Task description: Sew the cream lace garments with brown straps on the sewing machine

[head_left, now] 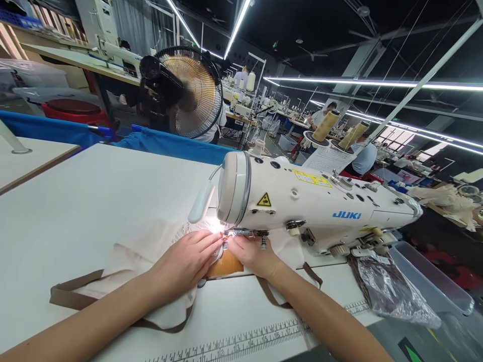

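Observation:
Pale, lace-edged fabric (132, 251) with brown binding strips (73, 296) lies under the head of a white sewing machine (271, 196). My left hand (186, 259) rests on the fabric left of the needle area, its fingers stretched out and their tips close to the presser foot. Just right of the needle, my right hand (254, 255) has its fingers curled at the fabric, thumb and index finger pinched together by the foot. Between the hands shows an orange-brown plate (225, 264). A bright lamp washes out the stitching spot, and my fingers partly hide it.
A printed ruler scale (241, 344) runs along the table's front edge. At right lie a plastic-wrapped brown bundle (388, 281) and a clear bin (433, 276). Thread cones (326, 125) stand behind the machine. A black fan (192, 93) and several people at machines are farther back.

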`<action>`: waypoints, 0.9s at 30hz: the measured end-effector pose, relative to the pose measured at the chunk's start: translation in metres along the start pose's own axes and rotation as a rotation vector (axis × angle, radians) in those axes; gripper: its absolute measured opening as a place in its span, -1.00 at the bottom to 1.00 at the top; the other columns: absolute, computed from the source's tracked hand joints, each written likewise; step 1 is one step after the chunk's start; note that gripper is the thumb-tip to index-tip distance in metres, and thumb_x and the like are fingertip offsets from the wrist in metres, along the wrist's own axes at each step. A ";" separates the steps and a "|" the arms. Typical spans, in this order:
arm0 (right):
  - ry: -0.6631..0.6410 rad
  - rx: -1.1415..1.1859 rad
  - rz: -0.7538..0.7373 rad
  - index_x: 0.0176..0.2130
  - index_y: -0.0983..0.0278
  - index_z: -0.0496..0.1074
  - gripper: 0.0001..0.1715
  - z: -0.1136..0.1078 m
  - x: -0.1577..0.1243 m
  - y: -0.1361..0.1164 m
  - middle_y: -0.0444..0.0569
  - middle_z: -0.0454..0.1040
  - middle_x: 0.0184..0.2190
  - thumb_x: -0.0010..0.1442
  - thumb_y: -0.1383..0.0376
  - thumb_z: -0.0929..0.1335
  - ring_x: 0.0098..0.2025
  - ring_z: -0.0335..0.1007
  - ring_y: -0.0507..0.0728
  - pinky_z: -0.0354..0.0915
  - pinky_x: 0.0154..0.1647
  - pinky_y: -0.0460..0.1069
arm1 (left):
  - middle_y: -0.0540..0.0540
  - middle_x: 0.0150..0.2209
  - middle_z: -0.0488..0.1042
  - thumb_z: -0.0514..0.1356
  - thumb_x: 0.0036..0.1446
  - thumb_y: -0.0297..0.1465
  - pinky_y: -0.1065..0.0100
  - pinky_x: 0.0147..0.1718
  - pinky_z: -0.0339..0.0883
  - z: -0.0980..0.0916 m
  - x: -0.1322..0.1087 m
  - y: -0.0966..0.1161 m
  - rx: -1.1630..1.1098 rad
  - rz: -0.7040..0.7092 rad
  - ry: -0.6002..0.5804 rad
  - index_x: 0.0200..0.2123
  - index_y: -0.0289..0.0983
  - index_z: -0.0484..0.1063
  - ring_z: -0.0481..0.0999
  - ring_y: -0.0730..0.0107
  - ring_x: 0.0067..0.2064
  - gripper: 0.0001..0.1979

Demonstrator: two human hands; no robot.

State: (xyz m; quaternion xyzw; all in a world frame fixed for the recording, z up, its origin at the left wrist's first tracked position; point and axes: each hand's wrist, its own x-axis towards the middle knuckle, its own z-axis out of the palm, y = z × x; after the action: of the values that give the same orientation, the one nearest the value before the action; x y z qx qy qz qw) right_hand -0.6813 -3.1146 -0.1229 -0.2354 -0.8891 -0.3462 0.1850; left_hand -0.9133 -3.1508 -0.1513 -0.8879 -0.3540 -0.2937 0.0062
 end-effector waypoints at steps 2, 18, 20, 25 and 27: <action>-0.033 0.019 0.001 -0.42 0.19 0.29 -0.67 -0.002 -0.001 -0.001 -0.22 0.28 -0.52 0.26 0.57 0.33 -0.48 0.18 0.04 0.06 -0.48 0.03 | -0.21 0.11 0.62 -0.02 0.40 -0.48 0.11 0.07 0.49 0.001 -0.001 0.000 -0.007 -0.001 0.015 0.18 -0.31 0.48 0.57 0.12 0.09 -0.59; -0.064 0.000 0.020 -0.44 0.20 0.29 -0.68 -0.015 0.007 -0.001 -0.20 0.24 -0.55 0.25 0.56 0.30 -0.45 0.20 0.05 0.18 -0.41 0.01 | -0.21 0.04 0.62 0.00 0.31 -0.55 0.16 -0.04 0.48 -0.004 0.000 0.000 0.012 0.048 0.042 0.19 -0.30 0.42 0.55 0.14 0.00 -0.57; -0.099 0.029 0.042 -0.40 0.20 0.34 -0.73 -0.017 0.005 -0.001 -0.18 0.35 -0.51 0.23 0.54 0.33 -0.39 0.31 0.07 0.21 -0.36 0.02 | -0.22 0.04 0.62 -0.01 0.31 -0.54 0.15 -0.03 0.49 -0.006 0.001 0.001 0.011 0.039 0.019 0.18 -0.30 0.44 0.55 0.13 0.00 -0.56; -0.112 0.136 0.134 -0.15 0.20 0.50 -0.84 -0.011 -0.001 -0.002 -0.10 0.58 -0.29 0.36 0.42 0.34 -0.29 0.46 0.11 0.30 -0.28 0.05 | -0.24 0.03 0.62 -0.04 0.34 -0.53 0.14 -0.02 0.49 -0.007 0.002 0.002 0.023 0.028 0.003 0.14 -0.32 0.47 0.56 0.12 0.00 -0.58; -0.127 0.182 0.151 -0.07 0.17 0.52 -0.77 -0.005 -0.005 -0.003 -0.09 0.61 -0.25 0.38 0.42 0.32 -0.28 0.49 0.13 0.31 -0.29 0.05 | -0.23 0.03 0.62 -0.04 0.34 -0.53 0.14 -0.01 0.49 -0.006 0.002 0.002 0.014 0.020 -0.003 0.15 -0.31 0.47 0.55 0.12 0.01 -0.58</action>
State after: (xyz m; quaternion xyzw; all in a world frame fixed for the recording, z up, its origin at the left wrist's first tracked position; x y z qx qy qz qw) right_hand -0.6782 -3.1217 -0.1233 -0.3052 -0.9065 -0.2338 0.1744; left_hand -0.9141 -3.1530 -0.1447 -0.8917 -0.3474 -0.2898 0.0150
